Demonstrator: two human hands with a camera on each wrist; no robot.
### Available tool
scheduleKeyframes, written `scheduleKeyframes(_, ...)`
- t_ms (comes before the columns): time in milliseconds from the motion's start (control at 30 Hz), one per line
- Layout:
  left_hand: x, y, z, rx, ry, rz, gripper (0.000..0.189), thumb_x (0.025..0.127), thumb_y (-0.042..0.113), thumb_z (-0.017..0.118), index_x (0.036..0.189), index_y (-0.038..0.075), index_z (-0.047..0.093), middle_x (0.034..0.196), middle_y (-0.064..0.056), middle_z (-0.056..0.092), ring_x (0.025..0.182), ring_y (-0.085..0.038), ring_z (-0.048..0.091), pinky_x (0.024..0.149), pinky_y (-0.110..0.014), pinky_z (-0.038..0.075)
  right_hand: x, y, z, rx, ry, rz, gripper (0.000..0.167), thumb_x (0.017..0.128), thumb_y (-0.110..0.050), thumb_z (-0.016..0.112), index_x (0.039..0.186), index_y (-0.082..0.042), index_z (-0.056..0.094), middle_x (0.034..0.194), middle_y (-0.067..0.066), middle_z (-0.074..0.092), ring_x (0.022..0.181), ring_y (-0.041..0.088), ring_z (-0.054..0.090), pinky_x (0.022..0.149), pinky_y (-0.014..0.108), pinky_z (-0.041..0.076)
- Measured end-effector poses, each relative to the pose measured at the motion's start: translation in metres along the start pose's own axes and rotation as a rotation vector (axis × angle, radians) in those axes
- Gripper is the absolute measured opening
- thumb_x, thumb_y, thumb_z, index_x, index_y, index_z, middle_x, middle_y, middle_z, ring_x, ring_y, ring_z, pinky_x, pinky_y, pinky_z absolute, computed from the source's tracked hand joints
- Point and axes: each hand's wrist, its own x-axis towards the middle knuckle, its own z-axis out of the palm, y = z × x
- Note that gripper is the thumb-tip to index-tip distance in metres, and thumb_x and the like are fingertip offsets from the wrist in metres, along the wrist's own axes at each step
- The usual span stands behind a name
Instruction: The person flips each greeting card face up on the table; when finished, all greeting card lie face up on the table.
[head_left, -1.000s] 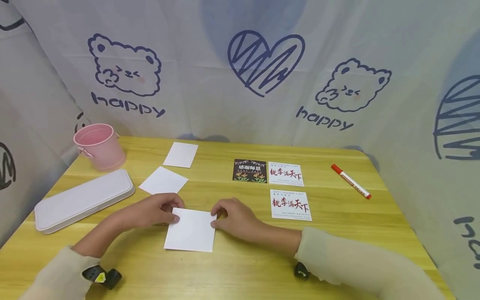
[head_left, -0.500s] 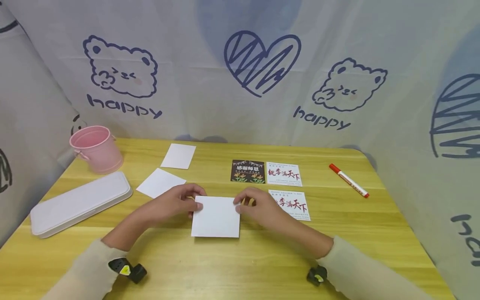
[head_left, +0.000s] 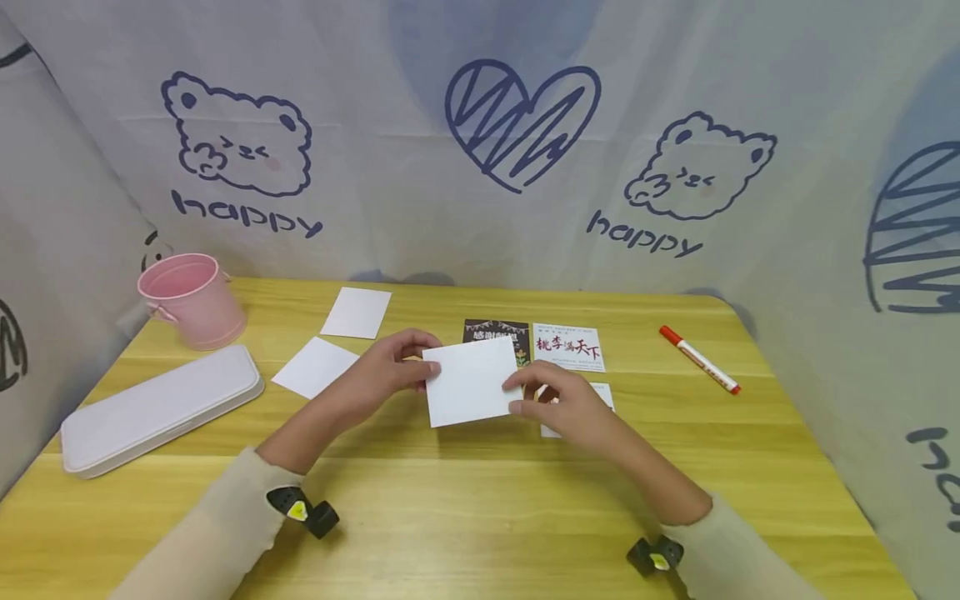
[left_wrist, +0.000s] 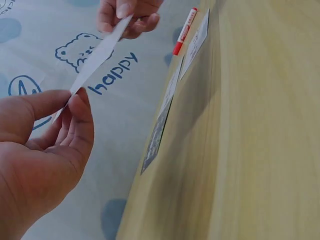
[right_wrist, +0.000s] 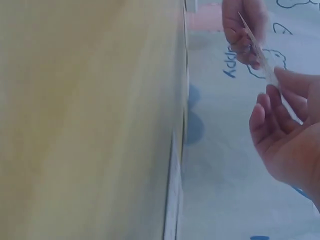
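Note:
Both hands hold up a square white card (head_left: 474, 383), its blank face toward the head camera. My left hand (head_left: 386, 375) pinches its left edge between thumb and fingers; my right hand (head_left: 573, 404) pinches the lower right side. Seen nearly edge-on in the left wrist view, the card (left_wrist: 102, 55) is raised off the table. Behind it lies a black printed card (head_left: 480, 328), partly covered. Beside that is a white card with red characters (head_left: 567, 347). A second such card (head_left: 550, 431) is mostly hidden by my right hand.
Two blank white cards (head_left: 357, 312) lie at the left back of the wooden table (head_left: 465, 533). A pink bucket (head_left: 197, 304) and a long white case (head_left: 161, 412) stand further left. A red-capped marker (head_left: 700, 359) rests at the right. Patterned cloth (head_left: 360, 125) hangs behind.
Both hands have carried the white card right and away from the body, lifting and slightly tilting it. It now overlaps the black card in the head view.

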Motion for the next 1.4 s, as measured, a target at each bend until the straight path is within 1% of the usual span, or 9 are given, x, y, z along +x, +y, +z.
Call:
scheduleKeyframes(133,0.001,-0.004,0.0,-0.072,0.03,-0.012,0.035,0.098,0.011,0.064,0.129,0.0,0.051,0.108,-0.007,0.06,0.09,-0.018,0.062,0.086,-0.035,0.055,0.0,-0.001,-0.005,-0.049,-0.016,-0.107,0.027,0.091,-0.017,0.076,0.118,-0.017,0.07,0.11,-0.004,0.066,0.093,0.014,0.059,0.08,0.026,0.054)
scheduleKeyframes(267,0.003,-0.009,0.002,-0.1,0.036,-0.021,0.037,0.098,0.011,0.064,0.131,0.001,0.051,0.105,-0.006,0.059,0.087,-0.016,0.061,0.084,-0.034,0.054,-0.001,-0.001,-0.007,-0.057,0.009,-0.13,0.026,0.091,-0.017,0.075,0.117,-0.015,0.071,0.11,-0.002,0.067,0.092,0.013,0.06,0.08,0.026,0.055)
scheduleKeyframes(367,0.005,-0.012,0.003,-0.087,0.033,-0.019,0.04,0.098,0.012,0.066,0.134,0.003,0.051,0.113,-0.008,0.057,0.089,-0.019,0.061,0.085,-0.035,0.055,-0.001,-0.001,-0.005,-0.035,0.043,-0.134,0.023,0.092,-0.016,0.075,0.114,-0.014,0.073,0.11,0.0,0.068,0.091,0.013,0.061,0.079,0.028,0.056)
scheduleKeyframes(467,0.004,-0.012,0.004,-0.005,0.042,0.005,0.045,0.096,0.016,0.068,0.138,0.008,0.052,0.131,-0.01,0.054,0.105,-0.025,0.061,0.095,-0.04,0.052,-0.002,-0.001,-0.004,-0.009,0.09,-0.142,0.021,0.091,-0.016,0.075,0.112,-0.015,0.074,0.109,0.0,0.069,0.091,0.013,0.062,0.079,0.03,0.057)
scheduleKeyframes(633,-0.002,-0.005,0.015,0.261,0.083,0.19,0.044,0.094,0.017,0.072,0.135,0.014,0.058,0.145,-0.009,0.049,0.133,-0.034,0.046,0.107,-0.051,0.041,-0.003,0.0,-0.005,0.032,0.195,-0.142,0.02,0.091,-0.013,0.075,0.111,-0.016,0.074,0.109,0.0,0.069,0.091,0.011,0.062,0.079,0.028,0.056)
scheduleKeyframes(833,-0.011,0.004,0.039,0.464,0.078,0.455,0.039,0.087,0.015,0.08,0.123,0.016,0.065,0.138,-0.008,0.056,0.132,-0.028,0.045,0.106,-0.056,0.04,-0.003,-0.004,-0.006,0.123,0.31,-0.07,0.017,0.094,-0.013,0.072,0.11,-0.009,0.072,0.106,0.006,0.066,0.088,0.016,0.061,0.072,0.023,0.054)
scheduleKeyframes(1033,-0.018,0.007,0.049,0.545,0.132,0.582,0.023,0.09,0.006,0.074,0.112,0.015,0.069,0.122,-0.003,0.066,0.119,-0.021,0.058,0.103,-0.047,0.048,-0.003,-0.009,-0.004,0.171,0.347,0.056,0.022,0.099,-0.028,0.066,0.112,-0.01,0.07,0.099,0.005,0.064,0.073,0.023,0.055,0.061,0.025,0.051)
scheduleKeyframes(1133,-0.019,0.008,0.048,0.494,0.188,0.565,0.016,0.095,0.008,0.07,0.11,0.014,0.071,0.113,0.0,0.069,0.108,-0.017,0.063,0.095,-0.042,0.053,-0.002,-0.01,-0.004,0.171,0.339,0.073,0.026,0.1,-0.032,0.063,0.112,-0.01,0.069,0.093,0.008,0.064,0.073,0.021,0.056,0.06,0.025,0.051)
scheduleKeyframes(1400,-0.019,0.013,0.043,0.137,0.219,0.308,0.015,0.097,0.011,0.066,0.112,0.009,0.07,0.11,-0.008,0.07,0.094,-0.021,0.066,0.079,-0.029,0.056,-0.002,-0.01,-0.006,0.079,0.292,0.009,0.023,0.099,-0.024,0.066,0.119,-0.013,0.069,0.1,0.005,0.066,0.083,0.021,0.06,0.068,0.026,0.053)
